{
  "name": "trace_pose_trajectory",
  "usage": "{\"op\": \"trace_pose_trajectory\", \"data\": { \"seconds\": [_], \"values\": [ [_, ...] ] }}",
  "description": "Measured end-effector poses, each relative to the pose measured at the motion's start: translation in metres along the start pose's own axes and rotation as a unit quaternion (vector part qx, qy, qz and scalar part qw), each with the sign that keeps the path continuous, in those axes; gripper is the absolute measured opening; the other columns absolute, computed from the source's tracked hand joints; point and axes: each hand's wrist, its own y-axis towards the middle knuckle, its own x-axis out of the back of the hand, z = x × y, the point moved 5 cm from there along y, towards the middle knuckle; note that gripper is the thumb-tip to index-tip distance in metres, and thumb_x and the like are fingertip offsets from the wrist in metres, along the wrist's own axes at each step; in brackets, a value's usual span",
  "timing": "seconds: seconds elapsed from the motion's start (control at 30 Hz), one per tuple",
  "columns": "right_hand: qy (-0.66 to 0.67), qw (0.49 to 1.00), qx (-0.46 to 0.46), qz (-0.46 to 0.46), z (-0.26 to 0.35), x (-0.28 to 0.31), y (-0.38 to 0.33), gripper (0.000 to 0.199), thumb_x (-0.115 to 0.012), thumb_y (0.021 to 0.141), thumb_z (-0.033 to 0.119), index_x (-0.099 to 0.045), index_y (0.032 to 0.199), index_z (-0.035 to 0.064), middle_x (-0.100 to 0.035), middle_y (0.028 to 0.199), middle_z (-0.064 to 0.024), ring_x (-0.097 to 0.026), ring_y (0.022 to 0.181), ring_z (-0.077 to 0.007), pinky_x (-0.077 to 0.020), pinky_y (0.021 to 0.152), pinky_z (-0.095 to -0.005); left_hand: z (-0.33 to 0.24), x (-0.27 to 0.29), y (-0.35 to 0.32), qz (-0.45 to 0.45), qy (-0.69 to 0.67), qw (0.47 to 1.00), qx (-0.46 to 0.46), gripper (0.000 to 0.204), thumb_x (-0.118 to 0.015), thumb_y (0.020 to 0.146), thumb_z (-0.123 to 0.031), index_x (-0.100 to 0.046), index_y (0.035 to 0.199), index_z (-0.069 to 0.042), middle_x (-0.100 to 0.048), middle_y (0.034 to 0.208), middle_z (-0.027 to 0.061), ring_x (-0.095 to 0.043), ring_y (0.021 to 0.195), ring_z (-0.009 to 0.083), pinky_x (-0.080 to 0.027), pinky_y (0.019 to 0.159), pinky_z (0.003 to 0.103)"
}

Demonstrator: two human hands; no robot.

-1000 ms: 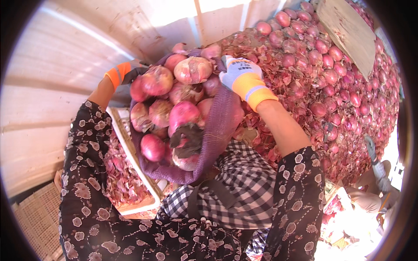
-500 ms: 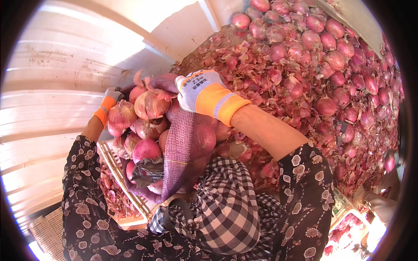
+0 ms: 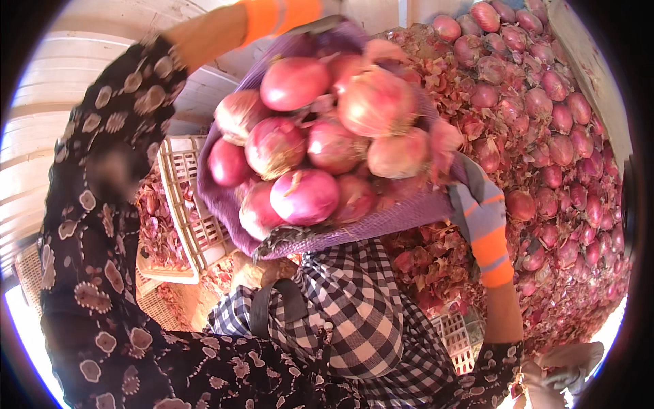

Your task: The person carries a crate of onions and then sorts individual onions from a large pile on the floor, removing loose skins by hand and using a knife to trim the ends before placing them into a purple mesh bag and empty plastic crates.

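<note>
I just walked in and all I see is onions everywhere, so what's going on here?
A person is lifting a purple mesh sack full of red onions close to the camera. The right hand, in a grey-and-orange glove, grips its lower edge; the left hand is at the top, mostly out of view. A big onion heap lies on the right, a white plastic crate on the left.

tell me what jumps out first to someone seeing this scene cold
A purple mesh sack bulging with large red onions fills the centre, held up close to the camera. The right hand in a grey glove with orange stripes grips its right edge, while the left hand's orange-cuffed glove is at the top edge. Behind, on the right, spreads a heap of loose red onions and papery skins.
</note>
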Motion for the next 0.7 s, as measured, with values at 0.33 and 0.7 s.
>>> {"op": "trace_pose_trajectory", "data": {
  "seconds": [0.33,0.7],
  "values": [
    [0.194,0.963,-0.15,-0.115,-0.025,0.009,-0.03,0.05,-0.052,0.081,0.005,-0.042,0.13,-0.0032,-0.055,0.116,-0.0121,-0.053,0.1,-0.0139,-0.0446,0.087,-0.0273,-0.049,-0.041,0.103,-0.096,0.44,0.853,-0.266,0.014,-0.06,0.073,-0.018,-0.065,0.061,-0.012,-0.063,0.061,0.0058,-0.062,0.058,0.0216,-0.047,0.051,0.034],
    [-0.362,0.894,0.253,-0.082,0.128,-0.061,0.049,0.068,-0.068,0.07,0.023,-0.043,0.132,0.0188,-0.046,0.13,-0.0119,-0.047,0.115,-0.0282,-0.0375,0.096,-0.0426,-0.019,-0.027,0.058,-0.241,0.084,0.892,-0.373,0.011,-0.059,0.066,-0.016,-0.065,0.062,-0.008,-0.06,0.058,0.0091,-0.059,0.054,0.0218,-0.045,0.049,0.034]
  ]
}}
